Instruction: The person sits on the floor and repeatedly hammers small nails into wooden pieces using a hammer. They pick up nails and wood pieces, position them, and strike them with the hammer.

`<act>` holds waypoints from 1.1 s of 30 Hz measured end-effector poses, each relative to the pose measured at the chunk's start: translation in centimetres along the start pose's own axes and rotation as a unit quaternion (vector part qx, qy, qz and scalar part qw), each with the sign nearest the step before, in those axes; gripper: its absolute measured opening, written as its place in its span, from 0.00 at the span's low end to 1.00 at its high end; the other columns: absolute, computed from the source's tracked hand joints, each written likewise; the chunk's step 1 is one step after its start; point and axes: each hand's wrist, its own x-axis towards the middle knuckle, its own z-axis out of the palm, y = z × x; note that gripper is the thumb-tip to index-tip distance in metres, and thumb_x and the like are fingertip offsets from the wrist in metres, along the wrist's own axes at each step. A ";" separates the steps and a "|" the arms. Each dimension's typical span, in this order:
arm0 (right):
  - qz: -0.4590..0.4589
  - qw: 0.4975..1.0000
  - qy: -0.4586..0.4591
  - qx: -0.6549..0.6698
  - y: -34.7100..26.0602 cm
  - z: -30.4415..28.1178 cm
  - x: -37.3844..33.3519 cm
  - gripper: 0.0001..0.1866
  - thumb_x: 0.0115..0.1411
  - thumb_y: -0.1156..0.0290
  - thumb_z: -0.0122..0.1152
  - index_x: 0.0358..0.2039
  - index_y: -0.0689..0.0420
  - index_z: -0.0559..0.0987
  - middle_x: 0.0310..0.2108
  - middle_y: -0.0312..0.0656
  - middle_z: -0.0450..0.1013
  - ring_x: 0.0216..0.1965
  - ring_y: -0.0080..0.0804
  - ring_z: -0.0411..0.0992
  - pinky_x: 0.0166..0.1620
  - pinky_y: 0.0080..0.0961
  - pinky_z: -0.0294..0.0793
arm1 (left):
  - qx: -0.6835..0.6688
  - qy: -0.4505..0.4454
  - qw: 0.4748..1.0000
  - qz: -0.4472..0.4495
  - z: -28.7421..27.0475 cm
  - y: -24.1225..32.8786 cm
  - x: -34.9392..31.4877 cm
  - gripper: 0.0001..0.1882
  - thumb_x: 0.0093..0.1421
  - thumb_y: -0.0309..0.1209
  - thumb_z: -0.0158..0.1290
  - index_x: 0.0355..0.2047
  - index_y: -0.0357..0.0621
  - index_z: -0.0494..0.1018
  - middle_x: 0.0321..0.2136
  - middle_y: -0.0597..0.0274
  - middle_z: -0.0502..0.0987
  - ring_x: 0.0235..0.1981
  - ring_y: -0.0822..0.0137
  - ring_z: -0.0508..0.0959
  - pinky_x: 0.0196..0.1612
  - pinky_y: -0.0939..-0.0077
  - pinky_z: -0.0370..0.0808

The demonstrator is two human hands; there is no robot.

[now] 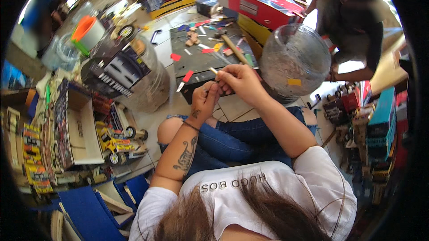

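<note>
Floor (232,107) tiled, crowded with stock. A clear jar (149,80) stands at left, with a dark printed box (114,69) leaning against it; a second clear jar (295,60) stands at right, just beyond the hands. Between and behind them lies a dark board (196,58) strewn with red, yellow and wood offcuts, a hammer (230,44) lying on it with handle running toward the person. A red carton (263,4) sits farther back. An open toy box (78,127) and a yellow toy truck (118,145) lie at left; more toy trucks (346,102) stand at right. Another person (353,22) crouches at upper right. The wearer sits with knees in torn jeans (223,138) under the hands. Right hand (239,80) is closed in a pinch on a thin stick (213,71) (pale, only its upper end shows), held above the knees in front of the board. Its long axis runs diagonally, the free tip pointing up and to the left, away from the person. Left hand (205,100) is curled shut just below, touching the right; what it grips cannot be told.
</note>
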 end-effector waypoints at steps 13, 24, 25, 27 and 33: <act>-0.099 0.857 0.095 -0.497 4.1 -4.6 6.5 0.17 0.56 0.66 0.60 0.41 0.63 0.75 0.32 0.48 0.73 0.32 0.38 0.73 0.36 0.31 0.72 | 0.293 0.047 0.952 0.076 -4.3 -2.3 6.7 0.04 0.55 0.23 0.53 0.30 0.36 0.75 0.28 0.55 0.76 0.29 0.62 0.78 0.33 0.73 0.74; -0.016 0.897 0.152 -0.415 7.0 -8.0 5.7 0.17 0.60 0.70 0.49 0.49 0.63 0.67 0.33 0.55 0.70 0.38 0.49 0.71 0.42 0.40 0.70 | 0.366 0.158 0.907 0.137 -3.4 -4.4 5.9 0.06 0.57 0.27 0.52 0.28 0.37 0.74 0.26 0.53 0.76 0.29 0.54 0.77 0.33 0.68 0.73; 0.054 0.947 0.123 -0.293 6.1 -7.7 5.1 0.18 0.61 0.72 0.49 0.51 0.62 0.66 0.34 0.56 0.72 0.38 0.45 0.72 0.42 0.36 0.69 | 0.376 0.161 0.900 0.151 -3.2 -4.5 5.9 0.06 0.57 0.27 0.52 0.28 0.37 0.74 0.26 0.52 0.76 0.30 0.53 0.77 0.34 0.67 0.73; 0.072 0.965 0.109 -0.228 4.6 -6.7 2.8 0.19 0.61 0.72 0.50 0.53 0.60 0.65 0.35 0.55 0.72 0.38 0.44 0.72 0.42 0.33 0.69 | 0.386 0.173 0.892 0.159 -3.0 -4.7 5.9 0.05 0.57 0.27 0.52 0.29 0.37 0.74 0.27 0.51 0.76 0.31 0.51 0.77 0.34 0.66 0.73; -0.078 0.911 0.136 -0.381 4.2 -5.0 -1.2 0.22 0.61 0.72 0.51 0.56 0.54 0.62 0.40 0.53 0.70 0.38 0.51 0.72 0.40 0.38 0.70 | 0.361 0.194 0.903 0.130 -2.8 -4.5 5.6 0.07 0.60 0.28 0.49 0.30 0.37 0.74 0.27 0.51 0.77 0.30 0.51 0.77 0.34 0.65 0.73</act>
